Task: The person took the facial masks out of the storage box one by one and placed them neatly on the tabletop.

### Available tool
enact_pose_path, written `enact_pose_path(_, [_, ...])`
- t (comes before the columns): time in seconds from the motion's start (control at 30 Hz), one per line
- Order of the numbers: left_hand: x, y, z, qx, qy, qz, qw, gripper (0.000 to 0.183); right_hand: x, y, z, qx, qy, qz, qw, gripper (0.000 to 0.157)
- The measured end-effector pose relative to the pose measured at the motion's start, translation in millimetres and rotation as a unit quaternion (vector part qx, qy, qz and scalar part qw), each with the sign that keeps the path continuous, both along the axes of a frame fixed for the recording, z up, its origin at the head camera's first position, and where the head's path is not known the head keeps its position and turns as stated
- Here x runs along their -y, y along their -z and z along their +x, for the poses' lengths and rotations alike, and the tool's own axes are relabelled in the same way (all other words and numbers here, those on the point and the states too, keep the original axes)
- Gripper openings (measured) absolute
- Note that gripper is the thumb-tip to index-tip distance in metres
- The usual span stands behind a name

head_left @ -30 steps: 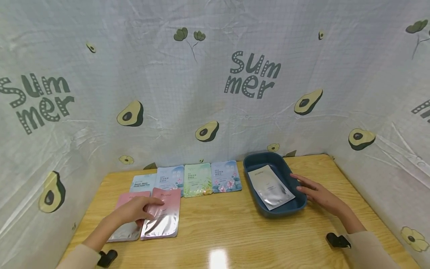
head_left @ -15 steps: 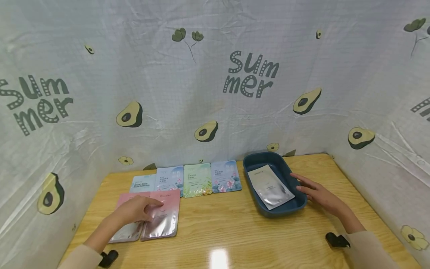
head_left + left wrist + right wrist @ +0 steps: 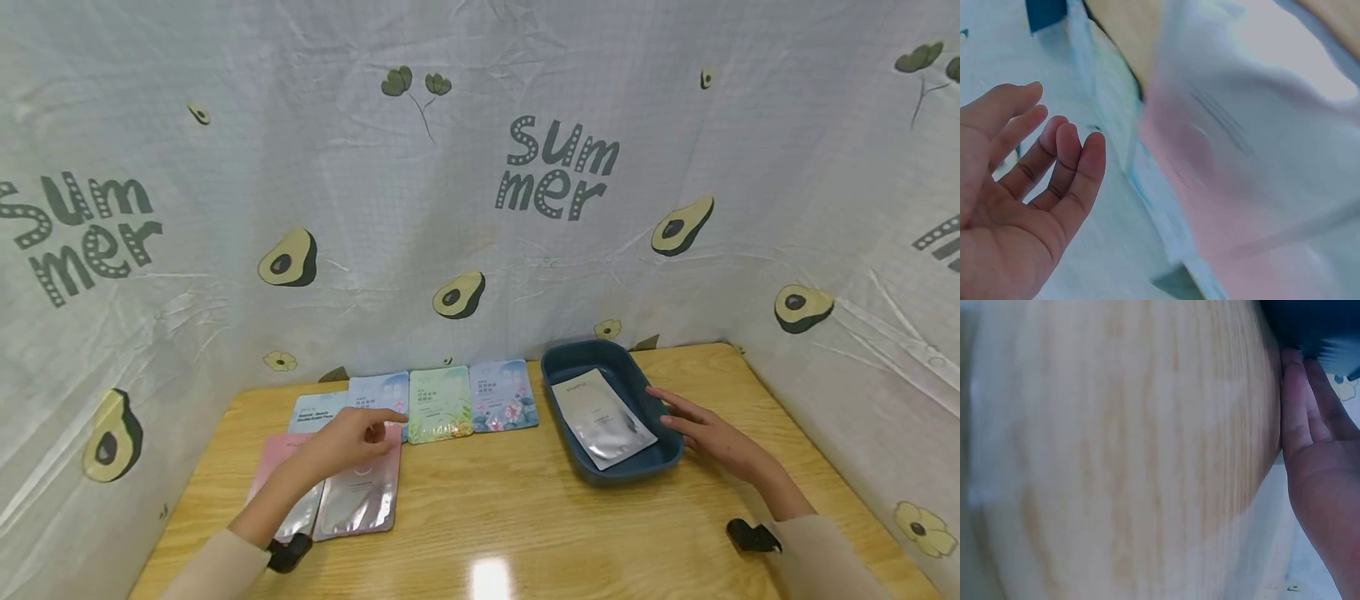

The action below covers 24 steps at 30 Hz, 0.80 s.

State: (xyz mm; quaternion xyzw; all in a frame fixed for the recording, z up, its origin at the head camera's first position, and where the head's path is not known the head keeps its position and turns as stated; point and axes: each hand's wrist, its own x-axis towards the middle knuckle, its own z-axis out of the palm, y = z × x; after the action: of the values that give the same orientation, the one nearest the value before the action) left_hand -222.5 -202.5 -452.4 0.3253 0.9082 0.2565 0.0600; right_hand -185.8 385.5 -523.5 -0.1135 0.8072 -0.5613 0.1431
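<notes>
My left hand (image 3: 348, 440) hovers over a pink-and-silver foil face mask packet (image 3: 363, 500), its fingers loosely bent and nothing held. In the left wrist view the palm and relaxed fingers (image 3: 1075, 181) show beside the blurred pink packet (image 3: 1210, 187). A second pink face mask packet (image 3: 277, 452) lies to its left, partly hidden by the forearm. On the right, a dark blue plastic basin (image 3: 617, 477) contains a beige-and-silver face mask packet (image 3: 603, 419). My right hand (image 3: 708, 437) rests its extended fingers against the basin's right side; the right wrist view shows the fingertips at its wall (image 3: 1322, 325).
Along the back of the wooden table (image 3: 465, 508) lies a row of packets: light blue (image 3: 318, 408), blue floral (image 3: 378, 390), green (image 3: 441, 406) and another blue floral one (image 3: 504, 397). A white avocado-print cloth (image 3: 390, 183) hangs behind and at both sides.
My left hand has lifted off the right pink packet and moved right and toward the back. Both pink packets stay in place. The right hand has remained at the basin.
</notes>
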Motion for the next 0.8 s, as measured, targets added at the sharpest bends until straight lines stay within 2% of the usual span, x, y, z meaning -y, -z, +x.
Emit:
enact_pose_path(0.4, [-88,-11.2,-19.2,-0.002,0.052,0.032,0.9981,0.03,1,-1.9,-1.1,-0.004,-0.007,0.009,1.0,0.059])
enact_pose_path(0.63, [-133,-20.8,-27.0,0.014,0.077,0.057,0.9953,0.032,2,-0.5,-3.1,-0.008,-0.001,0.008,1.0,0.059])
enact_pose_path(0.8, [-164,-21.9,-29.6,0.031,0.098,0.071,0.9922,0.035,1,2.0,-1.4,-0.003,-0.002,0.009,1.0,0.059])
